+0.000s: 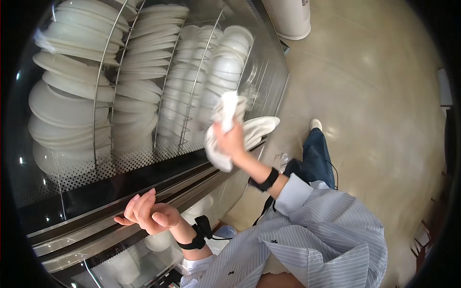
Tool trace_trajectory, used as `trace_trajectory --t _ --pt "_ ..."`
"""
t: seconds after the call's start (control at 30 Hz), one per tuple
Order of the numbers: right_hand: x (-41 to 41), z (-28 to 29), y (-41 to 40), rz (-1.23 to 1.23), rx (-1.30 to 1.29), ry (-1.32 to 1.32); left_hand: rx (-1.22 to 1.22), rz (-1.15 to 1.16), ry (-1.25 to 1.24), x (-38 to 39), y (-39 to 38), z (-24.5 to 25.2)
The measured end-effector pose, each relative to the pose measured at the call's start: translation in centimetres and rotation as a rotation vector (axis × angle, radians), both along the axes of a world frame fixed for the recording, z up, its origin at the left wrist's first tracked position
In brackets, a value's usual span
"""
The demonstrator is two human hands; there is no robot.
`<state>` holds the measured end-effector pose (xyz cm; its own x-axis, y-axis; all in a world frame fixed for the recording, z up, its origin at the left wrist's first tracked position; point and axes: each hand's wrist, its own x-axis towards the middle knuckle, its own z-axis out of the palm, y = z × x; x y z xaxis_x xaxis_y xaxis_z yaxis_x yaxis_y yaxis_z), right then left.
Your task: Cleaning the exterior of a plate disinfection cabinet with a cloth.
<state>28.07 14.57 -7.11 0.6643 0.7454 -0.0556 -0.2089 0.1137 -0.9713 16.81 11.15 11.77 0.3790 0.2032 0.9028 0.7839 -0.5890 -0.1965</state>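
My right hand (230, 138) is closed around a bunched white cloth (227, 109), blurred, in front of the glass door (264, 90) of a dish cabinet. Part of the cloth hangs below the hand, and a pale folded part sticks out to its right. Lower left, my left hand (149, 214) is held with its fingers loosely bent and apart, by the cabinet's metal edge rail (81, 225); whether it touches the rail I cannot tell. Nothing is in it. Both wrists wear black straps.
Behind the glass, wire racks (97, 108) hold stacked white plates (72, 102) and bowls (230, 63). More white dishes (126, 266) stand in a lower compartment. A white cylindrical container (293, 18) stands on the floor at the top. Dark furniture (426, 244) shows at the right rim.
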Motion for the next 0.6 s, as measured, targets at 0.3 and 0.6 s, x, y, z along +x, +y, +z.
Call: trace_trajectory --t 0.3,0.6 --pt "-0.1 -0.4 -1.3 -0.029 0.245 -0.218 -0.015 -0.045 0.034 0.2 -0.4 0.0" --pt "-2.3 -19.5 -2.5 0.154 -0.729 -0.179 0.053 -0.080 0.062 0.2 0.4 -0.5"
